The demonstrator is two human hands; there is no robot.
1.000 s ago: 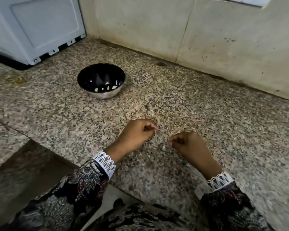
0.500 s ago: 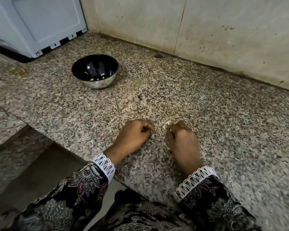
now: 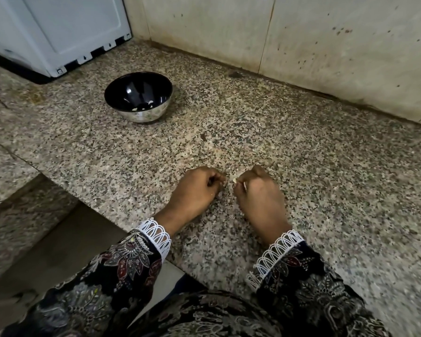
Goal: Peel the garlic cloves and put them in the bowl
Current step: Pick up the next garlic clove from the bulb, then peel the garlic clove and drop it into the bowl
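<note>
Down on the speckled granite counter (image 3: 301,147), seen from the head camera, both hands rest near the front edge, just beside each other but not touching. The left hand (image 3: 195,193) is curled into a loose fist, fingertips tucked toward the thumb; whether it pinches anything cannot be told. The right hand (image 3: 258,193) is curled too, and its thumb and forefinger pinch a small pale garlic clove (image 3: 235,180) that peeks out at the fingertips, in the gap between the two hands. Both wrists wear dark floral sleeves (image 3: 122,268) edged with white lace cuffs.

Farther away and to the left stands the bowl (image 3: 144,113), steel outside and dark inside, upright, well apart from the hands. A few pale peeled pieces (image 3: 144,107) lie at its bottom. Beyond it, in the far left corner, sits a white appliance (image 3: 58,32), and a stained tiled wall (image 3: 301,40) runs along the far side.
</note>
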